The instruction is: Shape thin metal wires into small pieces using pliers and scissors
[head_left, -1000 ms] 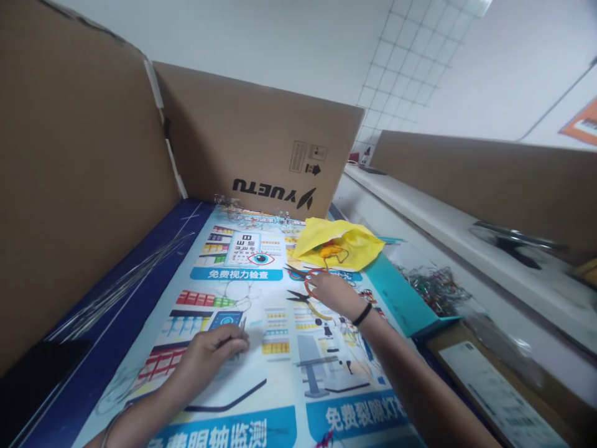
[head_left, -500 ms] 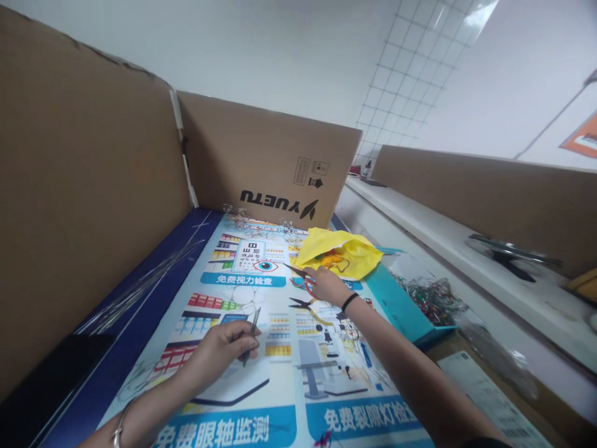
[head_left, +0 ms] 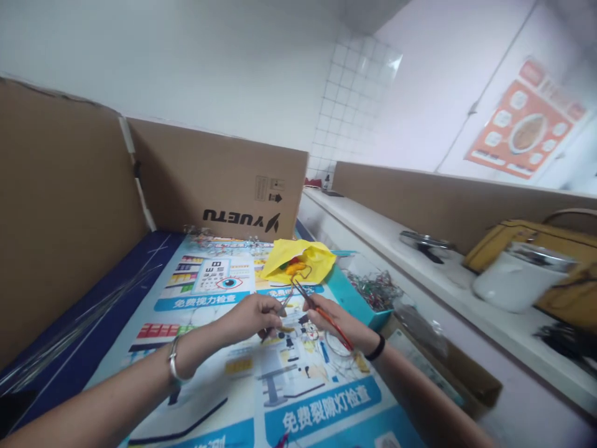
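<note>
Above the printed sheet, my left hand (head_left: 255, 318) is closed in a pinch on thin tweezers (head_left: 283, 306). Close by on its right, my right hand (head_left: 333, 318) is wrapped round red-handled pliers (head_left: 336, 328), whose narrow jaws point up and left. The tips of both tools are near each other, with a thin wire between them too fine to make out clearly. Just beyond the hands lies an open yellow bag (head_left: 317, 258) with orange and yellow pieces showing in its mouth.
A teal box (head_left: 332, 287) of tangled wires stands right of the bag. Long thin wires (head_left: 107, 298) lie at the left. Cardboard panels (head_left: 219, 174) wall the back and left. A white shelf at the right holds a white mug (head_left: 517, 280) and a yellow bag (head_left: 494, 242).
The view has turned right. My right hand has raised the red-handled pliers and drawn them back, and my left hand has come close beside it with the tweezers.
</note>
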